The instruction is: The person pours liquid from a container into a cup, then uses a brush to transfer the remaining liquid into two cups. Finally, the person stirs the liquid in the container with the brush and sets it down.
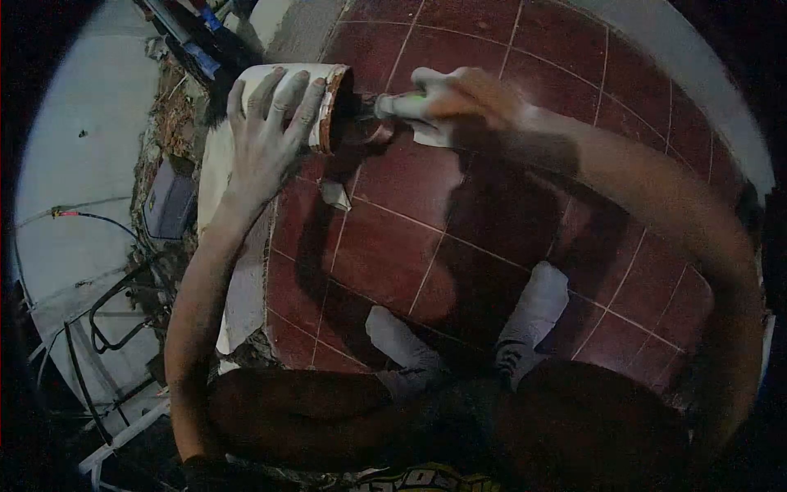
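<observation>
Block (170, 199), grey, sat around 10 o'clock, away from the action. At 11 o'clock was the tub (330, 123), on its side with the mouth facing 3 o'clock, left hand (277, 115) clamped over it, fingers fanned wide. Couldn't tell if it rested on anything. A white scrap (335, 195) lay on the tiles (393, 242) below the rim. Up at 12 was the tool (397, 106), its head lost in shadow at the mouth; right hand (463, 102), 1 o'clock, was wrapped around the handle. IMO doing this well meant a firm left palm against rolling, fingertips back from that rough-looking rim, and the tool kept in line with the opening.
</observation>
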The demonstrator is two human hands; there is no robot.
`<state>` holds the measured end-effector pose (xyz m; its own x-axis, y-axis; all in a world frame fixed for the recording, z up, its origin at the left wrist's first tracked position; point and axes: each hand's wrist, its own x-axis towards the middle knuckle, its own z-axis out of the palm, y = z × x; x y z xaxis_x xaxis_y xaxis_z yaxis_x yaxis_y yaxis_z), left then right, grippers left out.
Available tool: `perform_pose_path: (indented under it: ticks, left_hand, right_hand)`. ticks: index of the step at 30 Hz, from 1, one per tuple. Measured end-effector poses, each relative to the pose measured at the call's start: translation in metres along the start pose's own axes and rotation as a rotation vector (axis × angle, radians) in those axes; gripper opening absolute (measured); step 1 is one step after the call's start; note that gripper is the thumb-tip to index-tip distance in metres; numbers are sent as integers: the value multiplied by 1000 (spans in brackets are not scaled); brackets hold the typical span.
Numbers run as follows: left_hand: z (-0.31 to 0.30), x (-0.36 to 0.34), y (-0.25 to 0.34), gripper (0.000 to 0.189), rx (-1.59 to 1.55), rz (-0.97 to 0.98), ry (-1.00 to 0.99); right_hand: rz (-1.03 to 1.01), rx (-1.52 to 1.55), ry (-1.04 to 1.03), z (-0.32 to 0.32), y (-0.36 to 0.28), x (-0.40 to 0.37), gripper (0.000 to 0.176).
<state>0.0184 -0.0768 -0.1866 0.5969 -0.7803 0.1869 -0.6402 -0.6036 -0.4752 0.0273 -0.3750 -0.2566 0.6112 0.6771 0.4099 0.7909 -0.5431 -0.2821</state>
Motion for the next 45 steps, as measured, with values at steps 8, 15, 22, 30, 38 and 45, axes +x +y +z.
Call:
perform_pose_path:
  ticks: [8, 15, 22, 30, 38, 45]
  left_hand:
    - [-3, 9, -4, 83, -88, -21, 33]
    - [4, 15, 8, 82, -49, -2, 39]
    - [13, -3, 3, 87, 12, -5, 22]
    - [-7, -6, -3, 96, -255, -168, -20]
    - [1, -17, -9, 98, -359, -100, 77]
    - [-4, -16, -15, 107, -314, 5, 131]
  right_hand:
    - [11, -114, -159, -25, 0, 0, 42]
    - [123, 57, -99, 5, -19, 14, 33]
    - [13, -45, -81, -2, -3, -13, 33]
    - [125, 126, 15, -26, 6, -3, 29]
    - [31, -11, -45, -25, 10, 13, 31]
    - [-125, -29, 15, -21, -8, 31, 33]
